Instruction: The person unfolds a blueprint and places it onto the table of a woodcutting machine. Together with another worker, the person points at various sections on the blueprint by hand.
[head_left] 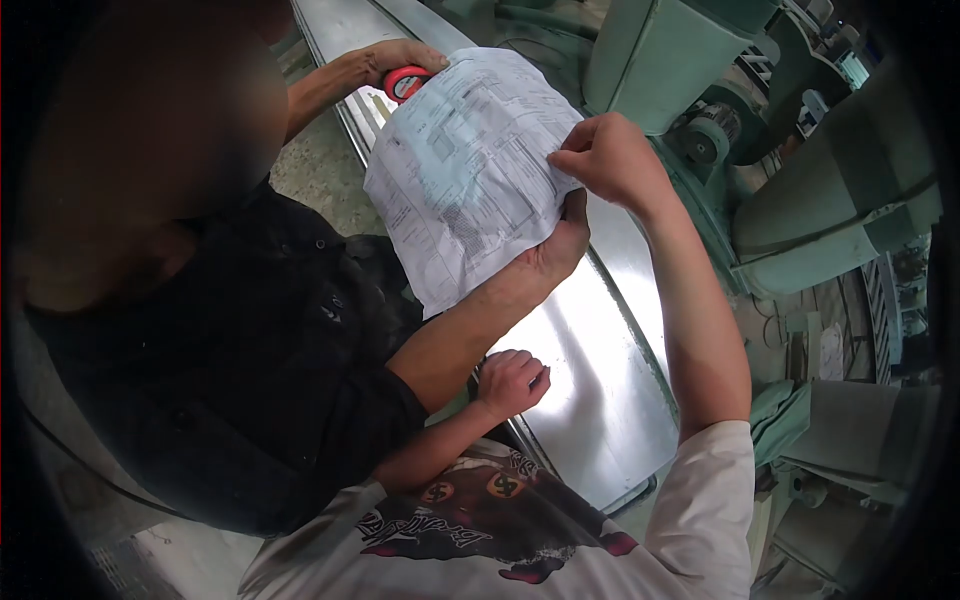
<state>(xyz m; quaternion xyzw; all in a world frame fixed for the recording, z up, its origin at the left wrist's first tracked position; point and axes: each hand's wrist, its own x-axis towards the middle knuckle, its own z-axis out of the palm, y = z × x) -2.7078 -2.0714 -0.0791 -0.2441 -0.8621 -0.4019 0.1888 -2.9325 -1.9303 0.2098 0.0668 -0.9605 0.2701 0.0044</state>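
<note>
A creased printed sheet of paper (450, 180) with drawings and tables is held up in front of me. My right hand (612, 165) is closed at the sheet's right edge, its fingertips pinched on the paper. Low over the shiny metal surface (570, 400), my left hand (512, 382) has its fingers curled into a loose fist, with nothing visible in it. A co-worker in black supports the sheet, one hand (405, 58) at its top-left corner and the other hand (562, 245) under its lower right. A red tape measure (404, 84) sits in the co-worker's upper hand.
The co-worker's black-clad body (240, 370) stands close on my left, and that person's forearm crosses above my left hand. Green machinery with a motor (706, 135) and large pale green cylinders (835, 210) line the right side. Speckled floor (325, 185) shows beyond the co-worker.
</note>
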